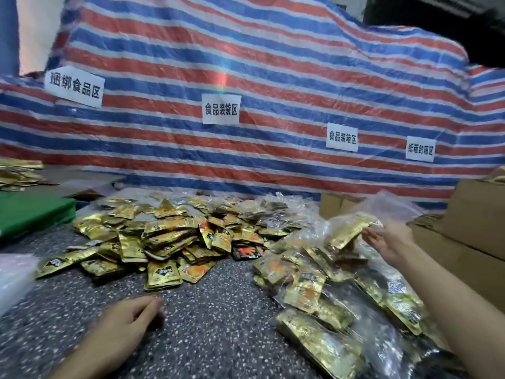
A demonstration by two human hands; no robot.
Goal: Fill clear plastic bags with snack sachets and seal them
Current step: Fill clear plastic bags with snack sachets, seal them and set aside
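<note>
Just the one view, a wide-angle cam on the person's head. It looks forward and down across a dark speckled surface (218,324), close enough that both forearms run in from the bottom edge. The left hand (128,321) is low and left of centre. The right hand (390,242) is further out, gripping a clear bag of sachets (349,231). The loose sachet pile (164,236) sits mid-frame, the striped tarp (273,64) fills the upper half behind it, and cardboard boxes (475,214) clip the right edge.

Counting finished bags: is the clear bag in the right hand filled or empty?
Filled: the clear bag the right hand pinches shows gold sachets packed inside. Sealed or not, cannot tell.
</note>
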